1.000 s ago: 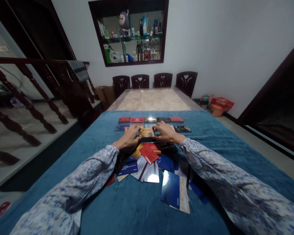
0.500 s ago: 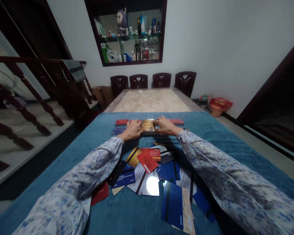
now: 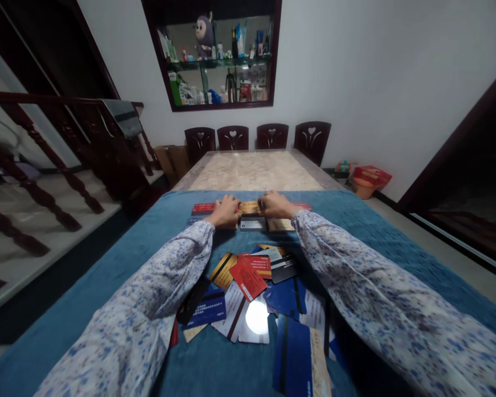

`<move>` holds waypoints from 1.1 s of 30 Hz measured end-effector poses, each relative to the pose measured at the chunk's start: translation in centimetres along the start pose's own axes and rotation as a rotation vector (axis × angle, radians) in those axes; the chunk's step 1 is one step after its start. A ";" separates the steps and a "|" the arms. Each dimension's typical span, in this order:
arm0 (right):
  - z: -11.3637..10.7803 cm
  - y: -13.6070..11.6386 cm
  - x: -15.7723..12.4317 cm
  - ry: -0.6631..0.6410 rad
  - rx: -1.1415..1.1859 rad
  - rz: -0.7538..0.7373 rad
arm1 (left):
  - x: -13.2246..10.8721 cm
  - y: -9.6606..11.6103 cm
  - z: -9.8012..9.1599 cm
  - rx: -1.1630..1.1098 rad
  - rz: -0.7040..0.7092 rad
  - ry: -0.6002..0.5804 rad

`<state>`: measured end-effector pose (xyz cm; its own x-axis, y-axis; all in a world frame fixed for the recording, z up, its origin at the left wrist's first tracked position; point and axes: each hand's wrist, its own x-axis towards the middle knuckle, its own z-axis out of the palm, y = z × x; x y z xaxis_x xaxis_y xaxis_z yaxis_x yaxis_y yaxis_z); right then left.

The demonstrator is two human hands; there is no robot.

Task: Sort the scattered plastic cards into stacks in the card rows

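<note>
Dim pale-walled room; beyond the flat rectangular gold card stack point(image 3: 249, 208), bare pale marbled desk point(image 3: 248, 170), and beneath it, plush blue cloth point(image 3: 161, 226). Farthest left of that stack, a glossy red card stack point(image 3: 202, 208). At its left end, left hand point(image 3: 225, 212), fingers curled, gripping that end. Directly nearer, a white card stack point(image 3: 253, 224), then a loose multicoloured plastic card heap point(image 3: 248, 278). At its right end, right hand point(image 3: 275, 205), bent and gripping likewise. Nearer and rightward of it, a tan card stack point(image 3: 280, 225); farthest right, another red card stack point(image 3: 303, 206), partly hidden.

Pale wall point(image 3: 339, 82) — 4 dark chairs point(image 3: 241, 143) before it, dark-framed shelf niche point(image 3: 223, 106) above.
</note>
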<state>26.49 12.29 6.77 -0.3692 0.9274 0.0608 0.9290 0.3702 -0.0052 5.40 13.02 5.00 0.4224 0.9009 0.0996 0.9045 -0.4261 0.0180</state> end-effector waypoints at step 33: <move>2.6 2.8 5.1 -0.135 0.007 -0.021 | 5.0 -1.3 1.7 0.011 -0.004 -0.140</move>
<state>27.16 18.21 4.45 -0.3891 0.9183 -0.0738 0.9211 0.3892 -0.0127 6.41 18.24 3.74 0.4224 0.9055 -0.0403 0.9064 -0.4225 0.0071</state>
